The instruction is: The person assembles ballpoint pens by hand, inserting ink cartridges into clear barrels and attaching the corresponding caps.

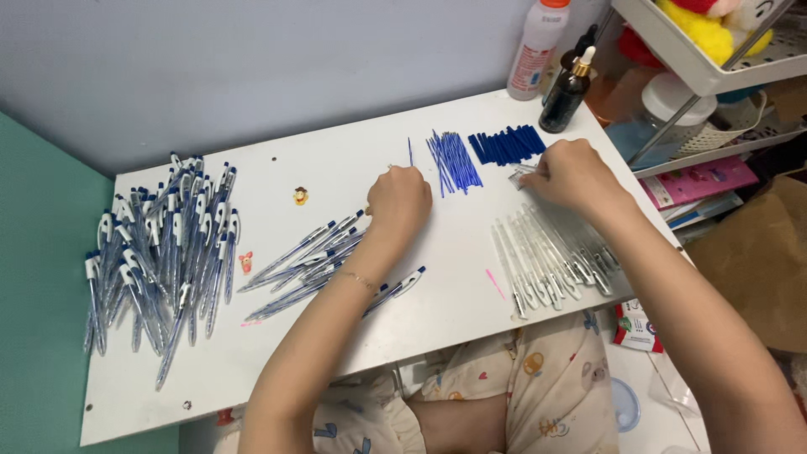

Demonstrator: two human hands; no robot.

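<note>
The person's left hand [398,200] is resting knuckles-up on the white table [336,168], its fingers curled together; what they are pinching, if anything, is hidden under the hand. Just beyond those fingertips a single blue refill [410,152] is lying alone, and slightly to the right of them a loose bunch of thin blue refills [454,161] is fanning out. Behind the wrist, toward the person, a small batch of assembled pens [315,256] is lying slantwise.

The right hand [574,172] is hovering at the far end of a row of clear pen barrels [551,256], its fingers closed on a small clear piece [519,176] at their tips. Just past these fingers a row of dark blue caps [508,145] is lying, near but not touching. A dark dropper bottle [567,94] is standing farther beyond the knuckles. Well off to the left of both hands, a large heap of finished pens [160,252] is spreading across the table.
</note>
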